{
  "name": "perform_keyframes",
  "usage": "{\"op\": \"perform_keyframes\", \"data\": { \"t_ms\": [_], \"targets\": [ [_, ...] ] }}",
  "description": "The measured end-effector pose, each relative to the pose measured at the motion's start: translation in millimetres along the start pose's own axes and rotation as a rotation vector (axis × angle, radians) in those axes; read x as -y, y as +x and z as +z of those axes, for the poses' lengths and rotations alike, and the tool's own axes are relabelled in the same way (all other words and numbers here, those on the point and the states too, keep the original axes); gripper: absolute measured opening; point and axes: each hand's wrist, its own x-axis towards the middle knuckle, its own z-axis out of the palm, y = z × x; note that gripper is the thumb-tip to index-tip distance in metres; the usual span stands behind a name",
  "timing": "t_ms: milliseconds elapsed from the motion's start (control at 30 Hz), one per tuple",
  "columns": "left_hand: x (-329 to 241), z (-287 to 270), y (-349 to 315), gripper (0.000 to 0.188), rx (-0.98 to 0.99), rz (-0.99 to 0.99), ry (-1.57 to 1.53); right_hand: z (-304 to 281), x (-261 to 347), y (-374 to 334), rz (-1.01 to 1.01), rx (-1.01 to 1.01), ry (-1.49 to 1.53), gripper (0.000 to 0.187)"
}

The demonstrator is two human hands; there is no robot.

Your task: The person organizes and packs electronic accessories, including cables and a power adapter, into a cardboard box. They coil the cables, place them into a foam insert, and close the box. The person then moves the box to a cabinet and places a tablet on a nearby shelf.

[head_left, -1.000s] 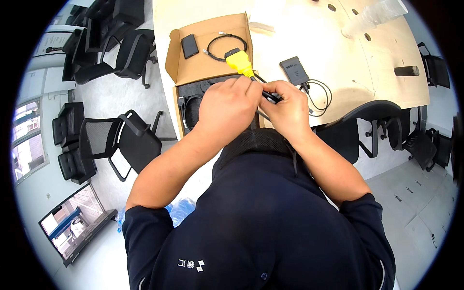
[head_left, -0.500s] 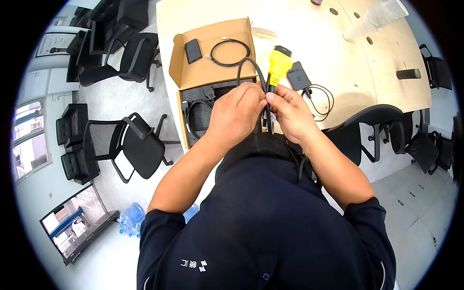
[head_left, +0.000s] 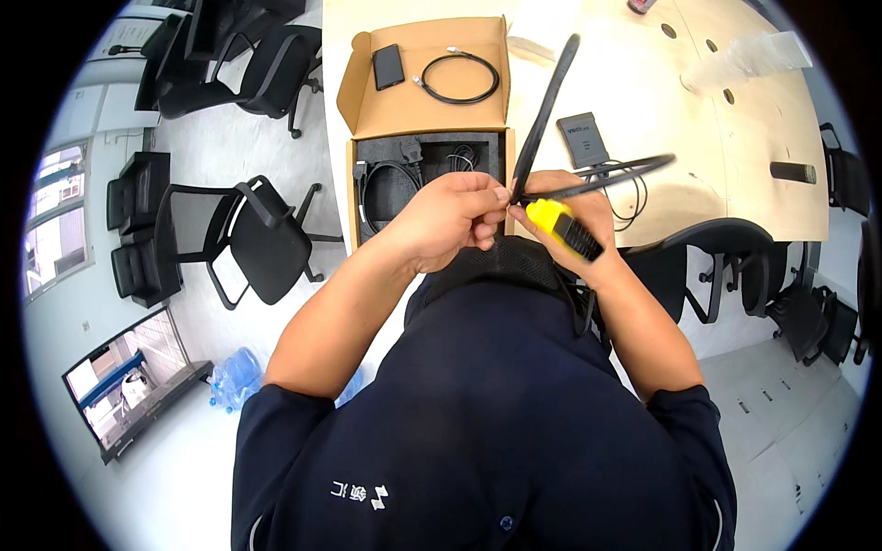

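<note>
- Your left hand (head_left: 450, 216) pinches the black cable (head_left: 545, 110), apparently steadying it.
- Your right hand (head_left: 591, 209) grips it beside the yellow plug (head_left: 547, 217).
- Carton (head_left: 395, 112): table's (head_left: 726, 156) left edge, seemingly for reach.

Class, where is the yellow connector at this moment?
In the head view, the yellow connector is right of centre, overlapping the right hand and to the right of the left hand.

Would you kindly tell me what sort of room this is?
It looks like an office or meeting room, judging by the large wooden table, the black mesh-backed chair and the black padded seats at the left.
</note>
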Motion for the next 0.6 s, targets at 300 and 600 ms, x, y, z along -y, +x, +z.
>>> {"op": "perform_keyframes", "data": {
  "t_ms": [300,600],
  "targets": [
    [-10.8,3.7,-0.8,0.03,-0.362,1.308,1.338,6.7,2.6,3.4,0.437,-0.182,0.618,0.031],
    [-33.9,0.1,-2.8,0.016,-0.234,1.286,1.562,8.6,9.3,7.0,0.538,-0.146,0.681,0.036]
  ]
}}
